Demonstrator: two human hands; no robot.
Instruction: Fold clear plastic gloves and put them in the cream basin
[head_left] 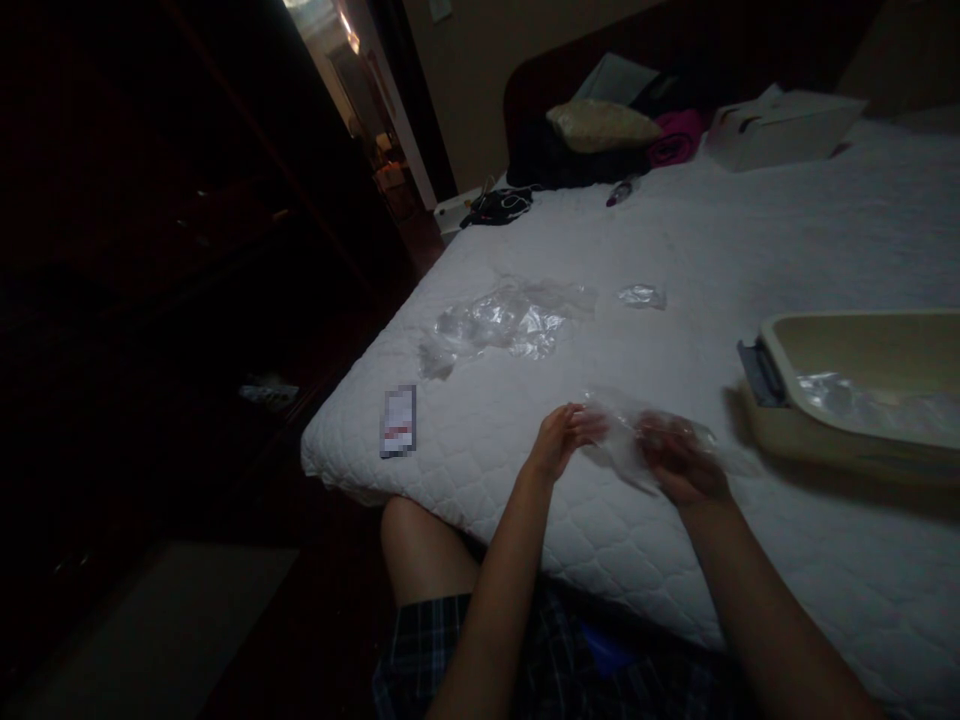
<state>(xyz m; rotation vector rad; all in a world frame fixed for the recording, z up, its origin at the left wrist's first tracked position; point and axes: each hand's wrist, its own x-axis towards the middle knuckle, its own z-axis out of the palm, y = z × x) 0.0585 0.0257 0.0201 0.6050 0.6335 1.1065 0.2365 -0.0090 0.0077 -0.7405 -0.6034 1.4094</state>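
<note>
My left hand (561, 438) and my right hand (675, 462) are both over the white quilted bed (750, 250), fingers closed on a crumpled clear plastic bag (626, 435) stretched between them. The right hand shows partly through the plastic. Further up the bed lies a heap of clear plastic bags (510, 322), with a small scrap of plastic (642, 296) to its right. A small dark card or packet (398, 421) lies near the bed's left corner.
A beige bin (825, 345) with clear plastic inside stands on the bed at right. A white box (780, 130), pillows and clothes (607, 130) lie at the far end. Dark floor and furniture are at left; my knee (420, 550) is below the bed edge.
</note>
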